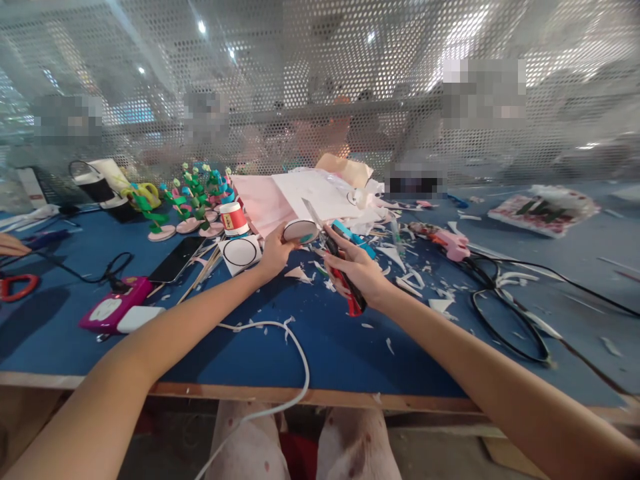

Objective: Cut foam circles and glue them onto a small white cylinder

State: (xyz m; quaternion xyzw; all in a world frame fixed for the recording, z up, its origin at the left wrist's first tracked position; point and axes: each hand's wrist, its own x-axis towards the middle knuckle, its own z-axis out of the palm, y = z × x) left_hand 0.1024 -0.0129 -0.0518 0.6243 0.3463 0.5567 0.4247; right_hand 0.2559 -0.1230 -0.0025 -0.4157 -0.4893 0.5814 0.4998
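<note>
My left hand [274, 255] pinches a round white foam disc [300, 231] with a dark outline, held over the blue table [325, 347]. My right hand [356, 270] is closed around scissors with red and black handles [345, 280]; their blades [314, 213] are open and meet the disc's edge. White offcuts [299, 273] lie scattered under and around both hands. A white square with a drawn circle [241, 253] lies just left of my left hand.
Left: phone [176, 260], pink device [116, 305], red-and-white tape roll [234, 219], green and pink paper flowers [185, 200], red scissors [17, 287]. Behind: paper sheets [300, 193]. Right: pink glue gun [450, 243], black cables [505, 313]. White cable [295, 347] crosses the front edge. Perforated screen behind.
</note>
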